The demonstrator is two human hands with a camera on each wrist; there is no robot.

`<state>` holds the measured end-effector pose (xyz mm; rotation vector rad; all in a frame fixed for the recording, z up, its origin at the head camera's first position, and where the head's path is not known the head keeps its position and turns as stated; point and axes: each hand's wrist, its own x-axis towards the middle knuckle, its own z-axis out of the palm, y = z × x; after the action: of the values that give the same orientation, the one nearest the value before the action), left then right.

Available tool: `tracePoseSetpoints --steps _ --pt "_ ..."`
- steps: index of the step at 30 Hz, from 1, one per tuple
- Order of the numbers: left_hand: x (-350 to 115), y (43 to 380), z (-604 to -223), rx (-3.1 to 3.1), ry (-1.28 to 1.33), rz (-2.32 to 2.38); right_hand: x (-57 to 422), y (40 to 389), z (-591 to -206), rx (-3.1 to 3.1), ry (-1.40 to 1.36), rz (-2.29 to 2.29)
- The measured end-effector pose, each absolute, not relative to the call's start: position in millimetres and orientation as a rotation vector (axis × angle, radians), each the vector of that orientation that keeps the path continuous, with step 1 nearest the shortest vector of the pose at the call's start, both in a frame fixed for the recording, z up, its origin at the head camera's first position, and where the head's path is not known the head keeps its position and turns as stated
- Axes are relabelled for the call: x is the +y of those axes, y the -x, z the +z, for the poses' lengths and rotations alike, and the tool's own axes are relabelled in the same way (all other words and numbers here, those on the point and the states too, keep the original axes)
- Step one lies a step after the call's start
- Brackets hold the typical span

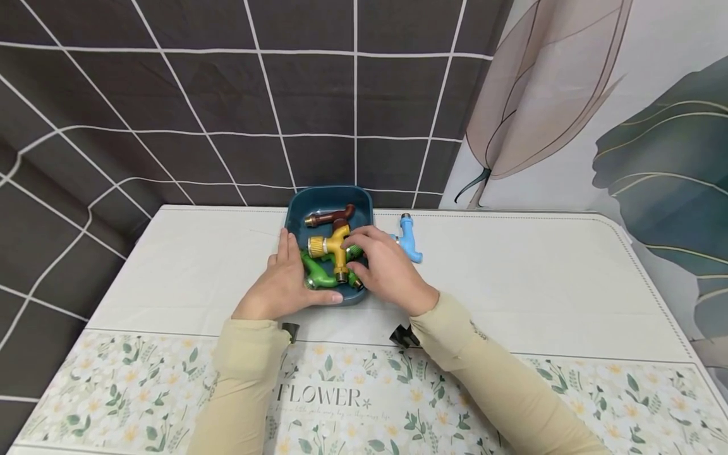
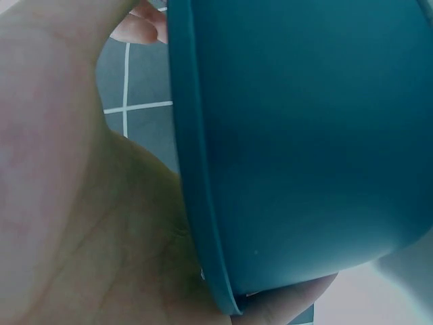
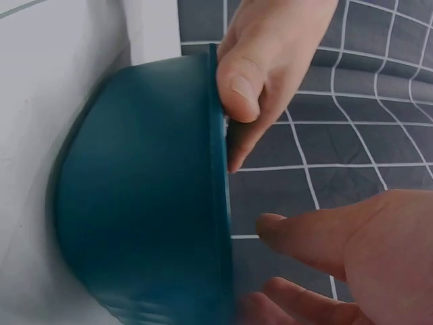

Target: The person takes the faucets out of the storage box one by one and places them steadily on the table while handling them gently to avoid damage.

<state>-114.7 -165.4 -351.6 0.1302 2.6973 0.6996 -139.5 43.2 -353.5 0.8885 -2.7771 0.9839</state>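
A dark teal plastic basin holds several plastic taps. My left hand rests on its left and near rim, fingers straight along the side and thumb over the front edge. The thumb lies on the rim in the right wrist view. My right hand is over the basin's right side, fingers loosely bent, with a gap between thumb and fingers. Its fingertips are close to a yellow tap and a green knob. A green tap lies underneath, and a brown tap sits behind.
A light blue tap lies on the white table cover just right of the basin, partly behind my right hand. A dark tiled-pattern curtain hangs behind the table. Black camera mounts show by my wrists.
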Motion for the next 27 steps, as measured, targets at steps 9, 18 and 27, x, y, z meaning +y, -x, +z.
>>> tracePoseSetpoints --steps 9,18,27 --pt "-165 116 -353 2.700 -0.127 0.700 36 140 -358 -2.822 -0.943 0.902" --pt "-165 115 -354 2.698 -0.137 0.707 26 145 -357 -2.920 -0.964 0.817" --pt "-165 115 -352 2.705 -0.148 0.706 18 146 -362 -2.930 -0.974 0.801"
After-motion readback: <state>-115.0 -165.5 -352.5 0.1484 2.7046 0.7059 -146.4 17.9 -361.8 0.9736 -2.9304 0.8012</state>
